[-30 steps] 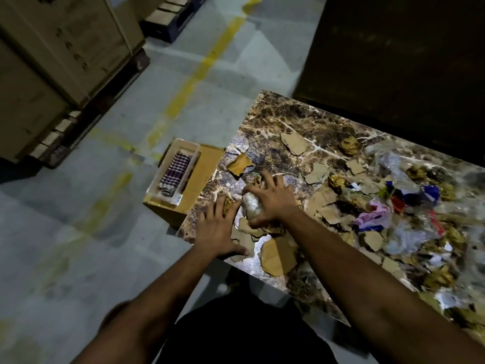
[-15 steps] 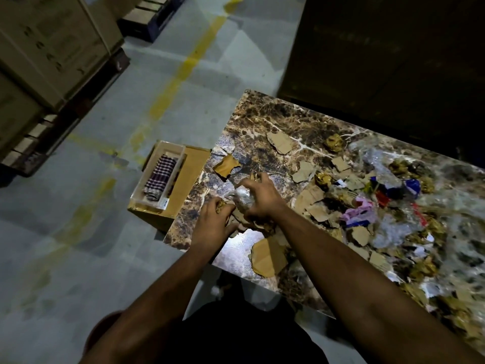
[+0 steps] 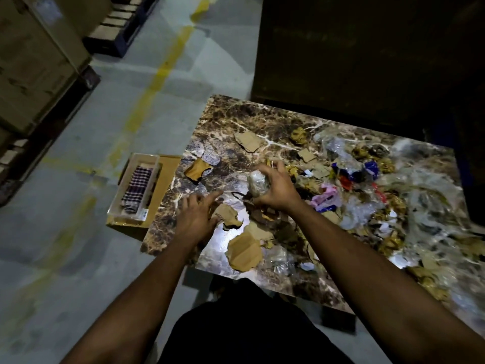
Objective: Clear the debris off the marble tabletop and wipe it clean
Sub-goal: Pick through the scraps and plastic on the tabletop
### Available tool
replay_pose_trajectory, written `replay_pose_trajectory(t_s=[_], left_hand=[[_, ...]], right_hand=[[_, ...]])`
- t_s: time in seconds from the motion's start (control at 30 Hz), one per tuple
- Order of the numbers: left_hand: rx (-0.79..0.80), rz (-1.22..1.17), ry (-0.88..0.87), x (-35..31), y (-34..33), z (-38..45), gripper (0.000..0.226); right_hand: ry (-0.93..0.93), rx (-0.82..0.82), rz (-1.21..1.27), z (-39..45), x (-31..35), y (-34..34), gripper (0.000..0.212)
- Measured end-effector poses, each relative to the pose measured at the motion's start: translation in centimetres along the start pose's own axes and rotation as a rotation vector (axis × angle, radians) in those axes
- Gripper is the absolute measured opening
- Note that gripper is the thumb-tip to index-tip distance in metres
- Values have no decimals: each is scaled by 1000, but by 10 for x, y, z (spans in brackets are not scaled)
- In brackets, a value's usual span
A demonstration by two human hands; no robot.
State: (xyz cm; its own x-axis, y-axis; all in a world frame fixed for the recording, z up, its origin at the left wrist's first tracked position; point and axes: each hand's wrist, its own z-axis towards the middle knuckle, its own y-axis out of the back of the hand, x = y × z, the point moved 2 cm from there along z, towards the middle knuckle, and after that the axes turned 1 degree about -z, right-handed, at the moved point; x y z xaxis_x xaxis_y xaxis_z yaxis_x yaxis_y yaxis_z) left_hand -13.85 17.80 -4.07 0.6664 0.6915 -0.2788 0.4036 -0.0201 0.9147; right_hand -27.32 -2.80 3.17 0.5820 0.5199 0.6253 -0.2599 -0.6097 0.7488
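**Debris gathered at the near-left corner of the marble top**

Head view: A crumpled wad of clear plastic (image 3: 258, 183) is gripped in the right hand (image 3: 275, 189), the fingers curled round it and the wad held just above the marble tabletop (image 3: 231, 114); it is judged that scraps are being collected into one handful so fewer trips are needed. The left hand (image 3: 195, 219) is laid low over the surface with fingers spread and nearly straight, holding nothing, its fingertips beside a torn cardboard piece (image 3: 228, 216), apparently placed to rake that piece in. Most of the debris, a mix of plastic film, coloured wrappers and gold foil (image 3: 367, 185), is heaped toward the right and far side, well apart from the left edge.

A cardboard box (image 3: 168, 185) stands against the table's left edge, lower than the top, with a clear tray (image 3: 131, 198) on it holding a folded checked cloth (image 3: 137, 189); the cloth is presumably kept there for the wiping, not yet begun. Bare marble is left along the far-left corner, giving room to sweep scraps leftward. The near edge is close to the body, and a larger cardboard piece (image 3: 245, 249) lies beside it, likely to slip off if pushed carelessly.
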Motion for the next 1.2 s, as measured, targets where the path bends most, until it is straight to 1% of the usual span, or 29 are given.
replay_pose_trajectory(t_s=[0.07, 0.17, 0.27, 0.37, 0.43, 0.5, 0.57, 0.67, 0.8, 0.87, 0.97, 1.07, 1.13, 1.2], left_hand=[[60, 112, -37, -10, -1, 0, 69], [91, 177, -41, -23, -8, -6, 71], [54, 82, 7, -31, -20, -18, 48], [2, -46, 36, -36, -32, -27, 56], [-60, 2, 28, -36, -39, -28, 55], [-85, 64, 27, -35, -44, -26, 52], [-117, 65, 25, -34, -47, -23, 44], [-240, 70, -41, -33, -48, -21, 24], [-339, 71, -112, -33, -44, -22, 24], [-331, 53, -120, -33, -42, -20, 23], [-269, 22, -117, -30, -42, -13, 20], [-242, -62, -123, -24, -38, -10, 19], [-255, -130, -97, -28, -29, -8, 19], [-323, -207, -108, -45, -18, 0, 15]], right_hand=[[-13, -7, 28, -6, -4, 4, 87], [-2, -4, 38, -12, -9, 4, 88], [22, 5, 15, -15, -11, 4, 87], [45, 22, -25, -18, -14, 4, 89], [60, 29, -41, -20, -16, 3, 90], [61, 35, -46, -22, -18, 2, 91], [52, 28, -49, -25, -20, 3, 91], [43, -21, -62, -30, -24, 7, 85], [40, -101, -51, -37, -32, 17, 77], [42, -128, -38, -40, -32, 25, 75], [38, -167, 3, -48, -29, 40, 77], [31, -252, 37, -57, -33, 64, 75], [15, -331, 34, -66, -44, 83, 77], [-5, -407, 33, -74, -63, 99, 78]])
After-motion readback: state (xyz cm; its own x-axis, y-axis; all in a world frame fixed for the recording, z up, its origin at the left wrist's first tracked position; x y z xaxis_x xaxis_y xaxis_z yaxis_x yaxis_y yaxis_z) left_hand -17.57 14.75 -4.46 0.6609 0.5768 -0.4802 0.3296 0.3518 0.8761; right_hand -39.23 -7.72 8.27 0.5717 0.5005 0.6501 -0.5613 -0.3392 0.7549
